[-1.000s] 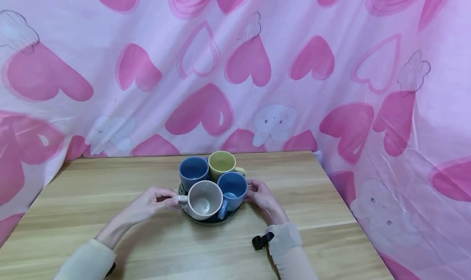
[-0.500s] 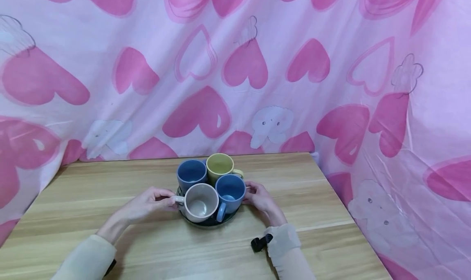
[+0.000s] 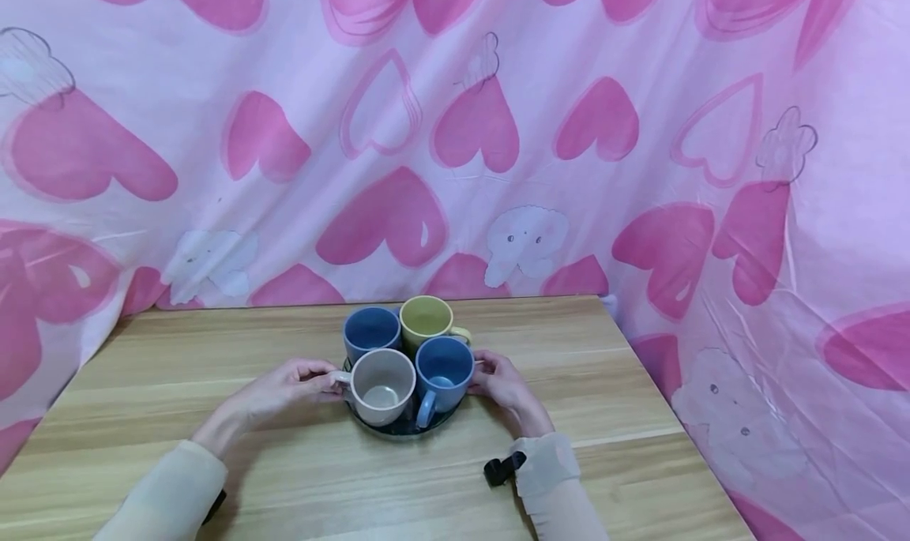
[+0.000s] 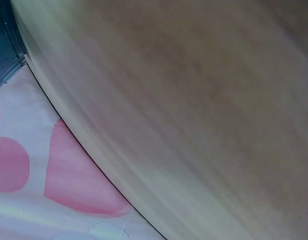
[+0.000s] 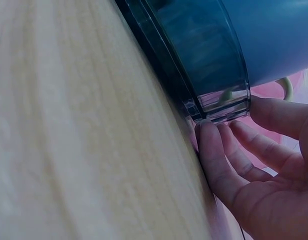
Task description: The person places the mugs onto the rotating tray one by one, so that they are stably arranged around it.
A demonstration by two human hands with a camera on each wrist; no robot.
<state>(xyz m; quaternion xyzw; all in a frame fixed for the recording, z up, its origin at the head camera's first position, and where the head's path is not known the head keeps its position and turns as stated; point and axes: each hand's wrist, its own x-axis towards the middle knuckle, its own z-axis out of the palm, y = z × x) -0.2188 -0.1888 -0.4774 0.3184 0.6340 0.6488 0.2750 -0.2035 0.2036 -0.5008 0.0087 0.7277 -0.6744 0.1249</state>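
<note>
A round, dark see-through tray (image 3: 401, 434) stands on the table with mugs on it. At its front left is a pale grey-pink mug (image 3: 382, 391), whose handle my left hand (image 3: 295, 387) pinches. My right hand (image 3: 501, 383) grips the tray's right side; in the right wrist view its thumb is at the rim and its fingertips are low at the base. Beside that hand sits a blue mug (image 3: 444, 371), handle toward me. Farther back on the tray are a darker blue mug (image 3: 371, 332) and a yellow-green mug (image 3: 426, 320). The left wrist view shows no hand.
The wood-grain table (image 3: 298, 486) runs back to a pink curtain (image 3: 526, 170) printed with hearts, which also lines both sides. A black strap (image 3: 505, 468) is at the right cuff.
The pale mug has shifted slightly left on the tray, with my left hand on its handle. My right hand keeps its place at the tray's side.
</note>
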